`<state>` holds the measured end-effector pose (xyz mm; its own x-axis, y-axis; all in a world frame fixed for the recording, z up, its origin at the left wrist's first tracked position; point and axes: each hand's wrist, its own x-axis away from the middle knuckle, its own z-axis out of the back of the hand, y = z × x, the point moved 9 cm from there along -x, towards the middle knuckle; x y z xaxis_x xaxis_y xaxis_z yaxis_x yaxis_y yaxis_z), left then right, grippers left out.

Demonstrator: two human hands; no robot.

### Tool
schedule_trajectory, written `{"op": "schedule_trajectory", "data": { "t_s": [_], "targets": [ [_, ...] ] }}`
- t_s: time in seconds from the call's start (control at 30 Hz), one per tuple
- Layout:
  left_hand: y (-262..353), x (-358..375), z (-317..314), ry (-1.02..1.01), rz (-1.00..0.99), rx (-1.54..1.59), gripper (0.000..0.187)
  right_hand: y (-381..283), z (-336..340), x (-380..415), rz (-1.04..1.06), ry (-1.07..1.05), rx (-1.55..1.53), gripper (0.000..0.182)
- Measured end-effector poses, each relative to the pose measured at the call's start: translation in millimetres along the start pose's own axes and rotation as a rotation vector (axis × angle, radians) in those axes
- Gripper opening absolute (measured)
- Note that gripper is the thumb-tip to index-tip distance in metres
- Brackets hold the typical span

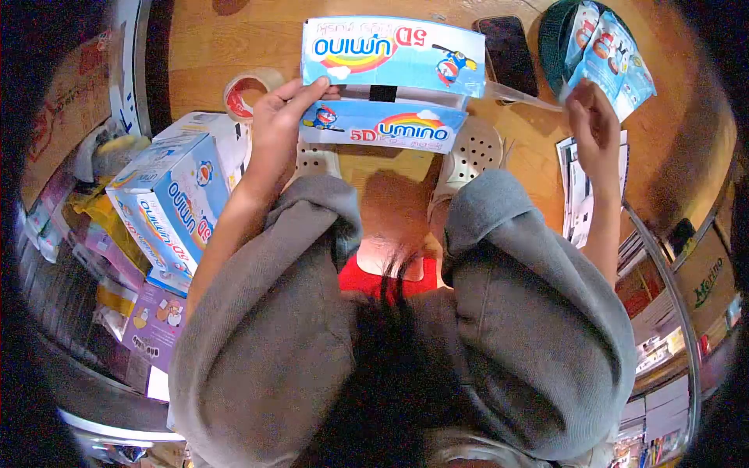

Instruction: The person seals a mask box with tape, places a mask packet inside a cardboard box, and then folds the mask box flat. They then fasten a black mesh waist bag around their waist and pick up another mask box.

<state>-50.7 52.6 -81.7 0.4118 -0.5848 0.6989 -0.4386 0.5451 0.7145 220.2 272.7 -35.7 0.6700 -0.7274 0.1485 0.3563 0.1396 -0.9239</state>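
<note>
Two hands are working on a blue cardboard box (pixel 386 82) sitting at the upper centre of the frame, on the wooden floor (pixel 203 54) just beyond the person's grey-clad knees. The box is showing bright blue panels printed with "Umino 5D" lettering, a rainbow stripe, white clouds and a small cartoon figure; its far panel is reading upside down, the near flap is reading upright, and a dark strip is showing in the gap between them. The left hand (pixel 282 117) is gripping the box's left end, thumb lying across the near flap and fingers curled behind it. The right hand (pixel 593 129), at the upper right of the frame, is pinching the end of a strip of clear tape (pixel 519 95) that is stretching from the box's right edge. A tape roll (pixel 250 92) is lying left of the box, near the left hand. A dark phone (pixel 509 53) is lying above the strip. Matching blue packets (pixel 612 54) are resting in a green basket (pixel 552 39) in the upper right corner. More blue cartons (pixel 168 207) are stacking up at the left of the frame.
</note>
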Motion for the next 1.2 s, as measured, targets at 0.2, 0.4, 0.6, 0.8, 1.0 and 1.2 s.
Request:
{"op": "schedule_trajectory", "data": {
  "t_s": [0.2, 0.4, 0.6, 0.8, 1.0, 1.2],
  "targets": [
    [3, -1, -10, -0.077, 0.003, -0.065, 0.025, 14, 46, 23, -0.112, 0.292, 0.041, 0.022],
    [-2, -4, -16, -0.082, -0.038, -0.109, 0.025, 5, 57, 25, 0.019, 0.310, 0.005, 0.013],
    [-2, -9, 1, -0.028, -0.106, -0.275, 0.033, 5, 131, 70, -0.056, 0.882, 0.003, 0.015],
    [47, 6, 1, 0.114, -0.337, -0.980, 0.035, -17, 44, 43, -0.075, 0.678, -0.371, 0.006],
    [105, 45, -24, -0.099, -0.971, -0.615, 0.029, -77, -16, 6, 0.177, 0.417, 0.130, 0.005],
    [115, 79, -83, -0.144, -1.023, -0.332, 0.038, -70, -88, -20, -0.129, 0.224, -0.540, 0.013]
  ]
}}
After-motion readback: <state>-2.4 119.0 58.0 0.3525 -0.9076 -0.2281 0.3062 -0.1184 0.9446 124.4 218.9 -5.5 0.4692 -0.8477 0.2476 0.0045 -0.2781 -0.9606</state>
